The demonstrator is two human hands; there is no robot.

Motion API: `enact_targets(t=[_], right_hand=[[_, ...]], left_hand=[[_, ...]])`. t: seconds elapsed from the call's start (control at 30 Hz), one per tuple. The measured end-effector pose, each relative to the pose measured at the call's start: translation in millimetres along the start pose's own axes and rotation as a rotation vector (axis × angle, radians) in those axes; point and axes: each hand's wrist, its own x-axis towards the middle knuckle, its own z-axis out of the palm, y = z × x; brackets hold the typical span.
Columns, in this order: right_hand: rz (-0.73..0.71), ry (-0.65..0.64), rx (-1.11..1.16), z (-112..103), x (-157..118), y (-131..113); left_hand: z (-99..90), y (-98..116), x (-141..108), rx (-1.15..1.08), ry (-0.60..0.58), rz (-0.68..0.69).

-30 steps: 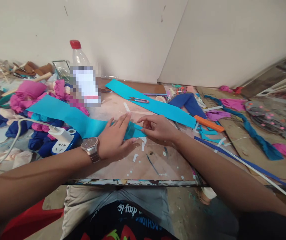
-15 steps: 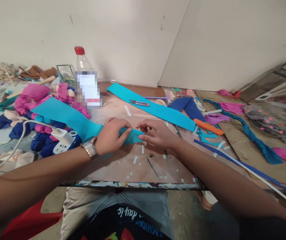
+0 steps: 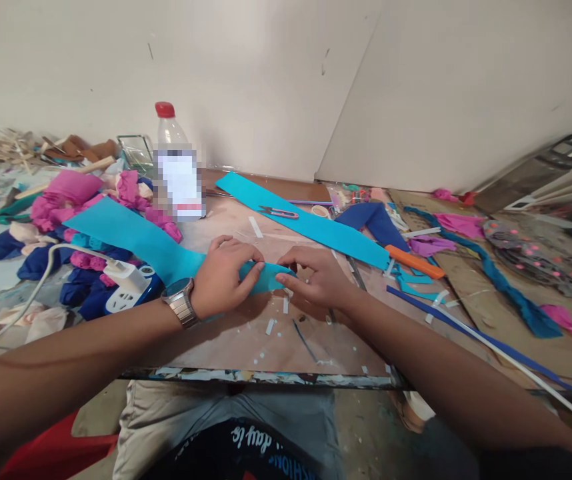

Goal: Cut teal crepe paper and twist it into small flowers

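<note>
A long turquoise fabric strip (image 3: 139,233) runs from the pile on the left to the middle of the table, passing under my left hand (image 3: 229,275). That hand, with a metal watch on the wrist, pinches the strip near its right end between thumb and forefinger. At the strip's end, my right hand (image 3: 316,275) closes thumb and fingers on the edge, which looks folded or curled there. Behind both hands lies a second turquoise strip (image 3: 331,237), with small thread snips (image 3: 279,212) resting on it.
Pink and navy fabric pieces (image 3: 69,190) heap up at left beside a power strip (image 3: 131,297) with a plugged charger. A phone (image 3: 181,187) leans on a red-capped bottle (image 3: 165,110). An orange-handled cutter (image 3: 416,262), blue strips and cardboard (image 3: 486,293) lie right.
My right hand has shifted slightly right, and more of the strip's end shows between my hands. My left hand keeps its hold. The view has tilted slightly.
</note>
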Motion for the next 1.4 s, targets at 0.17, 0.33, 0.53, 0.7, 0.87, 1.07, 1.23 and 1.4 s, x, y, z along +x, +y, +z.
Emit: enact_targets(t=[0.17, 0.33, 0.53, 0.7, 0.87, 1.07, 1.23, 1.4], right_hand=[[-0.021, 0.023, -0.015, 3, 0, -1], [-0.019, -0.006, -0.003, 4, -1, 4], [0.028, 0.033, 0.056, 8, 0, 10], [0.002, 0.092, 0.158, 7, 1, 13], [0.133, 0.038, 0.267, 11, -3, 20], [0.212, -0.024, 0.443, 12, -2, 24], [0.372, -0.194, 0.503, 7, 1, 18], [0.330, -0.113, 0.445, 6, 0, 14]], left_hand=[[0.3, 1, -2, -0.038, -0.019, 0.032], [-2.5, 2, 0, -0.068, -0.005, 0.047], [-8.7, 6, 0, -0.007, 0.057, 0.101], [-11.6, 11, -2, 0.051, 0.096, 0.205], [-10.3, 11, -3, 0.088, 0.047, 0.234], [-7.7, 8, -4, 0.098, 0.078, 0.251], [-6.1, 9, -4, 0.001, 0.023, 0.113], [-3.1, 7, -1, -0.113, -0.078, -0.068]])
